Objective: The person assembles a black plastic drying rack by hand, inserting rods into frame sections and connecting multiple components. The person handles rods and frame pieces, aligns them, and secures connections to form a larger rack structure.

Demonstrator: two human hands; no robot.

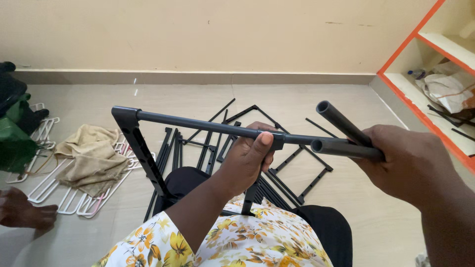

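Frame: dark grey rack frame (pixel 143 143), a horizontal top bar with a perforated side upright dropping from its left corner toward the lap.
Where it lies: the bar's free end sits inside the left fingers; the rest stretches away to their left, its long axis running side to side across the view.
Left hand: left hand (pixel 247 155) is wrapped shut around the bar near its right-end connector, thumb (pixel 263 143) pressed up against the front.
Right hand: right hand (pixel 410 163) is closed on two loose grey tubes (pixel 346 138), whose open ends point left toward the connector.
Key relation: the lower tube's mouth is just beside the bar's end, nearly in line with it, immediately right of the left fingertips; the upper tube angles up and away.
Nearer hand: the left one is already on the frame; the right is just apart from it.
Beyond the fingers: more black frame parts (pixel 277 148) on the floor (pixel 346 104), white hangers (pixel 54 193) and a beige cloth (pixel 89 155) far left.
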